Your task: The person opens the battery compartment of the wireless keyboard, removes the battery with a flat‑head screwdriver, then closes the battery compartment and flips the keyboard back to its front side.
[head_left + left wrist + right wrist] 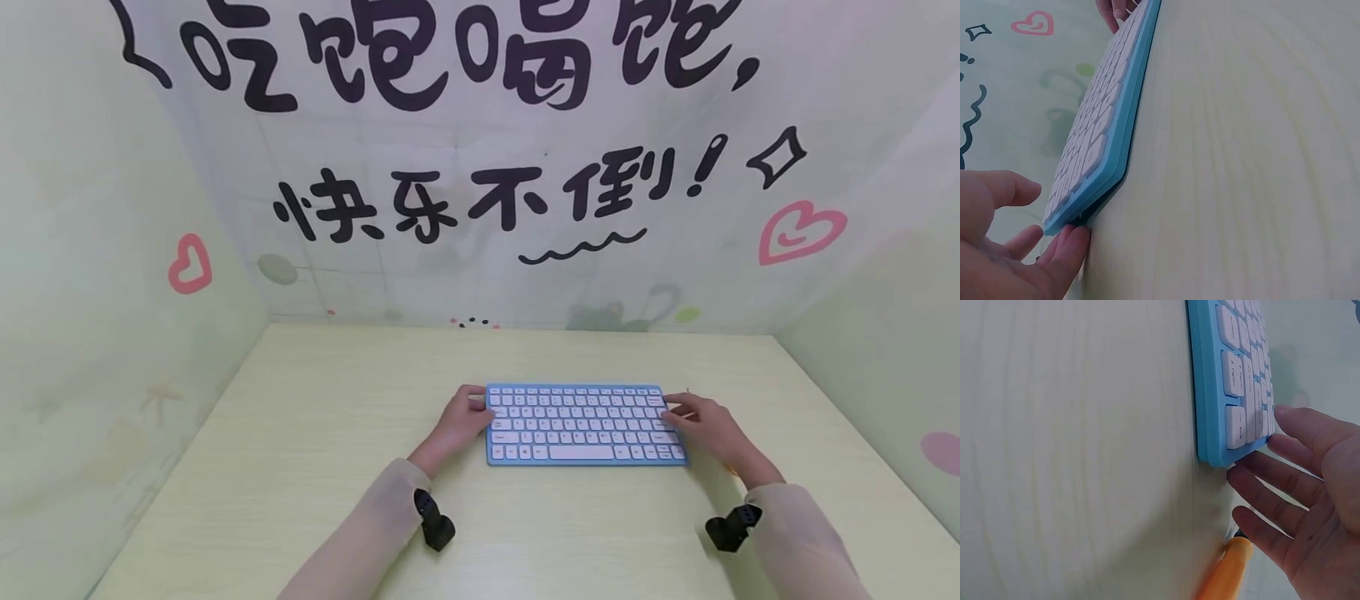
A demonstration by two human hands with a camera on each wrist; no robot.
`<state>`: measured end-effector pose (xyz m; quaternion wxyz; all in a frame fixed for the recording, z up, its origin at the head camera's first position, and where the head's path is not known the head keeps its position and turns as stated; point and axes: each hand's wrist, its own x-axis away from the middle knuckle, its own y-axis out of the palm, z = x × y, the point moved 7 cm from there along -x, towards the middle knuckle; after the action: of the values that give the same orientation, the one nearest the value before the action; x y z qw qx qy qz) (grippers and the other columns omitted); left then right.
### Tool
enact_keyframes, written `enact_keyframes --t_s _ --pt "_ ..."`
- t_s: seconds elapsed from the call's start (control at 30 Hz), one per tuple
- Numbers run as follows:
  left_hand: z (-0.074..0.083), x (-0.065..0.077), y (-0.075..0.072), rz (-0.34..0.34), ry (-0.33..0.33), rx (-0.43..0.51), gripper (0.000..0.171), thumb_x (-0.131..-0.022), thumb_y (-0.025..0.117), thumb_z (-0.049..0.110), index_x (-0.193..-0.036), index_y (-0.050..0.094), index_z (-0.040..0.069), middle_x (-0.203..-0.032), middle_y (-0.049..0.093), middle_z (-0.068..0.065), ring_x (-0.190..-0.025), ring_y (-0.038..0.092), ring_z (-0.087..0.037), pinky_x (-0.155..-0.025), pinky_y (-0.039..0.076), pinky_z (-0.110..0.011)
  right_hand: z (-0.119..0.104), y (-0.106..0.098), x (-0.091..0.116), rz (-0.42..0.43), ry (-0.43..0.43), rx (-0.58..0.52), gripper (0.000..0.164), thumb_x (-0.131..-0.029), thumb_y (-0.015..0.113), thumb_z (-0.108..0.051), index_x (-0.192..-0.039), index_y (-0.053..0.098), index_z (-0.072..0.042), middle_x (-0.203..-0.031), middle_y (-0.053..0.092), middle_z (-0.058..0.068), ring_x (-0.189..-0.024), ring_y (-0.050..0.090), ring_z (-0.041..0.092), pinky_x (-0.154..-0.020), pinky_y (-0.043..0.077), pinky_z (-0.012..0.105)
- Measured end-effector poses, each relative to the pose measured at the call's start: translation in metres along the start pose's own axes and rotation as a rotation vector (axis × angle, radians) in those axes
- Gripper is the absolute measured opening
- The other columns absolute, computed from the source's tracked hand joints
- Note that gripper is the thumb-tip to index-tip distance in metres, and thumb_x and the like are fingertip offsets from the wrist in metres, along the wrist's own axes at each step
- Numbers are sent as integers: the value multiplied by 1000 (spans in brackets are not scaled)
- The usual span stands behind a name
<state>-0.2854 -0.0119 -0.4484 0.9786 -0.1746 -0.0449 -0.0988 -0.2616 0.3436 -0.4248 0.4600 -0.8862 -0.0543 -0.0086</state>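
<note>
A light-blue keyboard (587, 425) with white keys lies on the table, long side toward me. At its left edge is my left hand (462, 423); in the left wrist view, its fingertips (1072, 247) touch beneath the keyboard's edge, while a small gap separates the thumb from it. On the opposite side, my right hand (708, 423) has its fingers loosely extended around the right edge. The right wrist view has the right thumb (1310, 428) beside the keys and other fingertips at the corner. Neither hand is curled round the keyboard.
An orange handle-like object (1230, 569) with a dark end lies by my right hand, mostly hidden in the head view. The pale wood-grain table (337, 433) is bounded by a back wall (450, 283) with black lettering and by side walls.
</note>
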Motion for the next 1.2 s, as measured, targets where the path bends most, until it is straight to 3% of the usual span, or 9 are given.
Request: enact_keyframes --t_s 0.23,0.5,0.83,1.2 --pt "-3 -4 4 1 -31 12 44 -90 56 10 -131 39 4 -109 54 -14 -96 54 -24 -82 47 -36 3 -2 -1 1 39 -36 45 -91 58 -22 -126 49 5 -108 58 23 -96 55 35 -79 46 47" --pt "-3 -7 4 12 15 25 48 -85 57 -1 -129 40 1 -105 56 -17 -95 56 -27 -80 48 -36 10 0 -4 -31 116 -226 48 -89 61 -15 -127 45 9 -106 57 23 -85 58 25 -70 53 33" --pt "-4 -7 4 39 8 50 48 -84 57 -3 -129 42 3 -102 56 -15 -94 56 -27 -79 49 -35 16 2 -6 -35 213 -357 54 -86 65 -16 -129 43 9 -111 54 28 -82 60 22 -69 53 35" --pt "-4 -6 4 46 8 47 49 -84 58 -3 -129 42 3 -102 56 -15 -94 57 -27 -79 49 -35 19 4 -6 -21 295 -492 57 -84 67 -12 -130 42 10 -108 57 22 -79 62 21 -69 53 37"
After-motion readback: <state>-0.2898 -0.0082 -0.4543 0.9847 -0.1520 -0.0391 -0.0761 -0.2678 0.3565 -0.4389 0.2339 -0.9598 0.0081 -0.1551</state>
